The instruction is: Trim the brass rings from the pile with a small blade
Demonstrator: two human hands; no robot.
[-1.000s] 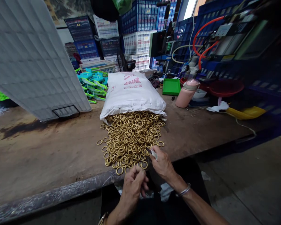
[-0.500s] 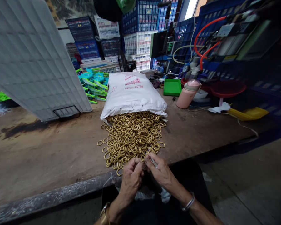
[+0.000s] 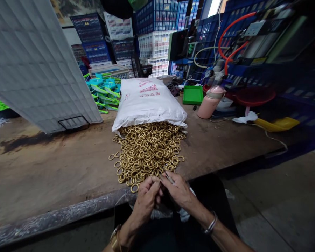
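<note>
A heap of gold-coloured rings (image 3: 149,150) spills from the mouth of a white sack (image 3: 149,103) onto the brown table (image 3: 68,164). At the heap's near end, by the table edge, my left hand (image 3: 147,196) is closed, thumb against fingers; whatever is pinched there is too small and hidden to name. My right hand (image 3: 179,190) is closed around a slim metal tool (image 3: 169,177), its thin tip pointing up toward the rings. The fingertips of both hands nearly meet.
A tall white ribbed panel (image 3: 44,70) stands on the left. Green and turquoise plastic pieces (image 3: 105,91) lie behind it, beside the sack. To the right are a green tray (image 3: 193,95), a pink bottle (image 3: 210,103) and a yellow scoop-like piece (image 3: 277,124). Stacked crates (image 3: 154,45) stand behind.
The metal tool in my right hand has tilted, and its tip shows more. Both hands stay close together at the near end of the heap. The view has shifted slightly.
</note>
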